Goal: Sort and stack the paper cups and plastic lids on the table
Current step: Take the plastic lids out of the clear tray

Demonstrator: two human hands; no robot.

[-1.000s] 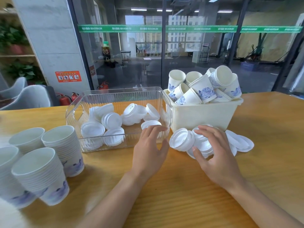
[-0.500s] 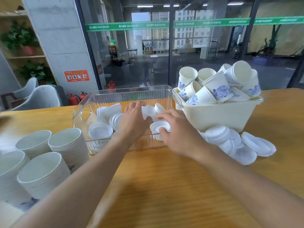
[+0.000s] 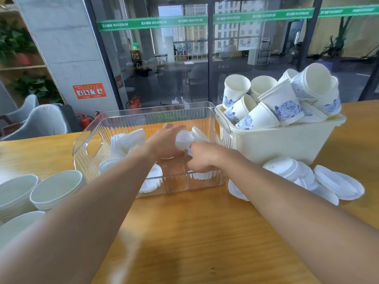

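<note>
Both my hands reach into the clear ribbed bin (image 3: 86, 152) that holds several white plastic lids (image 3: 125, 142). My left hand (image 3: 164, 142) lies with relaxed fingers against a lid (image 3: 183, 140) near the bin's middle. To its right, my right hand (image 3: 203, 158) curls its fingers down over a small stack of lids (image 3: 202, 175) by the bin's front wall. A cream tub (image 3: 276, 144) at the right is heaped with blue-flowered paper cups (image 3: 285, 105). More loose lids (image 3: 336, 183) lie on the table in front of the tub.
Stacks of nested paper cups (image 3: 55, 187) stand at the left table edge. The wooden table (image 3: 194, 232) stretches toward me. Behind the table are a glass wall, a pillar and grey chairs (image 3: 41, 121).
My right hand left the loose lid pile by the tub and moved with lids into the clear bin. The left hand went over the bin's front wall and deeper inside.
</note>
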